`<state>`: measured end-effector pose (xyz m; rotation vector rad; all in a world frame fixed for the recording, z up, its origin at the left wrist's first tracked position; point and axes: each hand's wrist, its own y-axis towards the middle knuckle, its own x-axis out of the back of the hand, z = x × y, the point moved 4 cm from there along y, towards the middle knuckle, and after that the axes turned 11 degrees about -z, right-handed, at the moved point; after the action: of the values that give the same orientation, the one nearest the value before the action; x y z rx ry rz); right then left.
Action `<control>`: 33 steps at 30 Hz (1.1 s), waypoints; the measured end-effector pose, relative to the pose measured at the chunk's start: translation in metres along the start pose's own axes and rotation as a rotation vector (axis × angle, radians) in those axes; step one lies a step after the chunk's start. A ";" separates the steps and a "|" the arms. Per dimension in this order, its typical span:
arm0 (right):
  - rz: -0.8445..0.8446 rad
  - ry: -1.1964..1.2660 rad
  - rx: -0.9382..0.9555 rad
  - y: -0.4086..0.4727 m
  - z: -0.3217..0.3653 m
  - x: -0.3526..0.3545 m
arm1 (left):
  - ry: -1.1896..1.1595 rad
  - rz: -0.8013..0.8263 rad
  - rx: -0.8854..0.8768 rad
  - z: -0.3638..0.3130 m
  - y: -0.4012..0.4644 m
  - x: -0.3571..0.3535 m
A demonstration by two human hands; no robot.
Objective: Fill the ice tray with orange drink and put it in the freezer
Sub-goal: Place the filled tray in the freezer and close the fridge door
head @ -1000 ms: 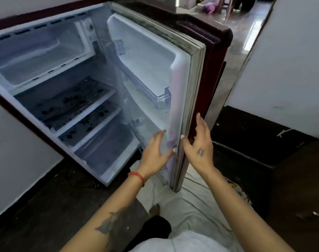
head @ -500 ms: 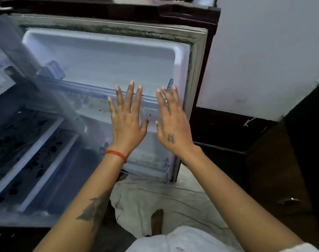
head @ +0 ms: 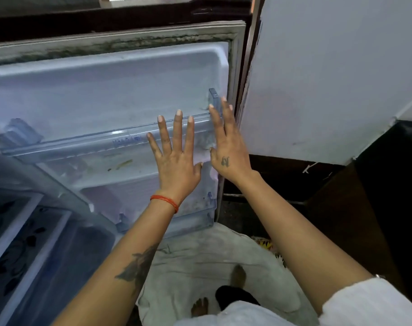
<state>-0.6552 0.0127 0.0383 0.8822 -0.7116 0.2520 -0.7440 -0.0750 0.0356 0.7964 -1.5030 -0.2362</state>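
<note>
The fridge door stands wide open, its white inner face towards me. My left hand lies flat with fingers spread against the clear door shelf. My right hand is spread next to it, at the door's right edge near the shelf's end clip. Neither hand holds anything. No ice tray or orange drink shows in this view. The freezer compartment is out of frame.
The fridge's inside shelves with a dark flower pattern show at lower left. A white wall and a dark cabinet stand right of the door. A pale cloth covers the floor under my feet.
The view has swung right, away from the freezer compartment and onto the door. Both hands went from the door's edge to lie flat on its inner face and shelf.
</note>
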 end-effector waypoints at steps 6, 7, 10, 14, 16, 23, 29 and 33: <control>0.054 0.025 0.034 0.050 -0.031 -0.025 | 0.062 0.008 0.063 0.002 0.039 -0.032; 0.064 0.034 0.038 0.057 -0.035 -0.030 | 0.077 0.011 0.077 0.002 0.045 -0.037; 0.089 0.073 0.052 0.076 -0.045 -0.042 | 0.114 0.011 0.110 0.004 0.061 -0.048; 0.101 0.100 0.071 0.093 -0.053 -0.054 | 0.150 0.012 0.136 0.005 0.073 -0.061; 0.100 0.118 0.074 0.097 -0.055 -0.056 | 0.161 0.004 0.135 0.006 0.075 -0.065; 0.114 0.112 0.029 0.065 -0.064 -0.048 | -0.049 -0.032 0.100 -0.009 0.044 -0.086; 0.464 -0.060 -0.366 -0.071 -0.101 -0.049 | -0.268 0.531 0.101 -0.016 -0.033 -0.143; 0.771 -0.144 -0.710 -0.167 -0.118 -0.033 | -0.377 0.831 -0.059 -0.036 -0.074 -0.177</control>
<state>-0.5446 0.0027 -0.1371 -0.0834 -1.1624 0.5758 -0.7041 -0.0115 -0.1439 0.0278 -2.0428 0.2068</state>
